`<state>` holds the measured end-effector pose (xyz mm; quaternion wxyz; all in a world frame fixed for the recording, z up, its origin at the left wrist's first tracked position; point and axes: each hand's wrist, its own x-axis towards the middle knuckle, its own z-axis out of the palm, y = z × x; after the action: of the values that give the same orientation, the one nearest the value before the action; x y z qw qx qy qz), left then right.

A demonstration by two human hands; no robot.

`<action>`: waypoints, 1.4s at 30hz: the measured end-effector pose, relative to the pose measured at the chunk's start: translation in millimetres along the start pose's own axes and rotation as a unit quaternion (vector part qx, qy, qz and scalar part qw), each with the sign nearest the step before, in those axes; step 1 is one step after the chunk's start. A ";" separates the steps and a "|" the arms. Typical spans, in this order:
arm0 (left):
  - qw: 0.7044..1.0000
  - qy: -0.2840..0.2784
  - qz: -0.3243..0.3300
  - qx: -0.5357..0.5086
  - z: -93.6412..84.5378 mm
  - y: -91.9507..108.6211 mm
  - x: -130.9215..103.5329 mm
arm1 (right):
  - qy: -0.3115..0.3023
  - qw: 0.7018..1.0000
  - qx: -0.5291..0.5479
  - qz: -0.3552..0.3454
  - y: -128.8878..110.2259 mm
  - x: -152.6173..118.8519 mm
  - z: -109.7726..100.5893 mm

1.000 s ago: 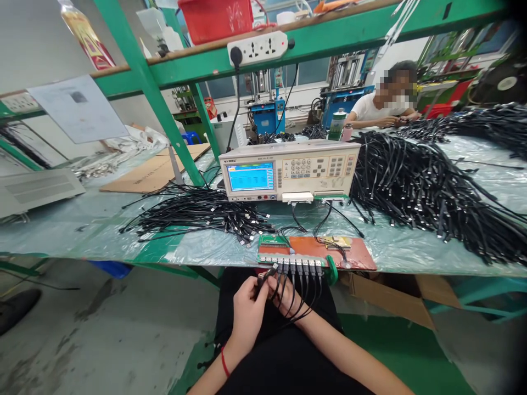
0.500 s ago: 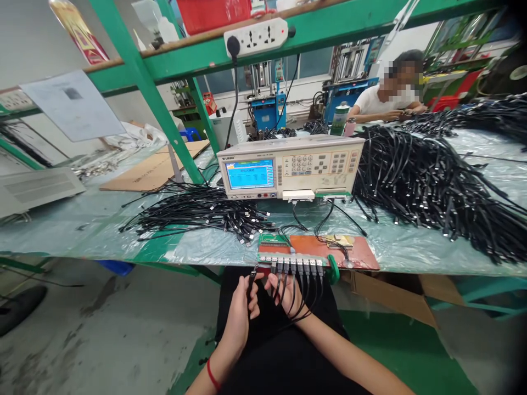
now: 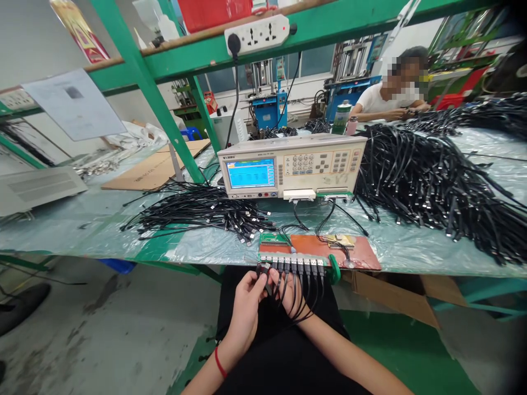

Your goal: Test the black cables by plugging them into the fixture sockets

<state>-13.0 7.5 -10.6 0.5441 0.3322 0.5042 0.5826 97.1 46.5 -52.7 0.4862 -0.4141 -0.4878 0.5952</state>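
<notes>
My left hand, with a red band at the wrist, pinches a black cable whose metal plug points up near the left end of the port row. My right hand is closed beside it, its fingertips at the leftmost plugged cables; what they grip is partly hidden. Several black cables are plugged side by side into the connector strip at the bench edge and hang over my right hand. The strip is fixed to a reddish board.
A tester with a lit blue screen stands behind the board. Black cables lie in a bundle on the left and a large heap on the right. A person sits across the bench. A green frame rises at left.
My left hand has moved right and up to the left end of the strip, beside my right hand, bringing its cable plug along. The text on the tester's screen has changed.
</notes>
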 end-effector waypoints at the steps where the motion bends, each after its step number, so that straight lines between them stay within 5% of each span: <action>1: 1.000 0.002 -0.004 -0.011 1.6 -0.5 0.8 | 0.006 1.000 0.007 -0.008 -1.3 0.2 0.1; 6: 0.998 0.028 -0.013 -0.059 11.2 -6.2 2.7 | 0.007 0.998 0.026 -0.054 2.7 4.4 -7.1; 15: 0.995 0.088 0.014 -0.054 26.0 -11.7 -2.6 | 0.014 1.000 -0.016 -0.017 39.9 4.8 -35.2; 31: 0.994 0.096 -0.001 -0.059 34.5 -6.4 3.4 | -0.036 0.999 0.000 0.034 86.9 17.7 -51.5; 38: 0.997 0.037 0.013 -0.065 20.5 -0.3 4.2 | -0.047 0.998 -0.003 0.046 92.7 18.1 -53.8; 42: 0.997 0.063 0.038 -0.023 8.4 -6.0 5.1 | -0.043 0.998 -0.007 0.044 93.8 20.0 -53.3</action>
<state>-4.3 13.8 -14.8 0.4961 0.3008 0.5111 0.6342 128.6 70.8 -154.9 0.4350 -0.4126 -0.4940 0.6297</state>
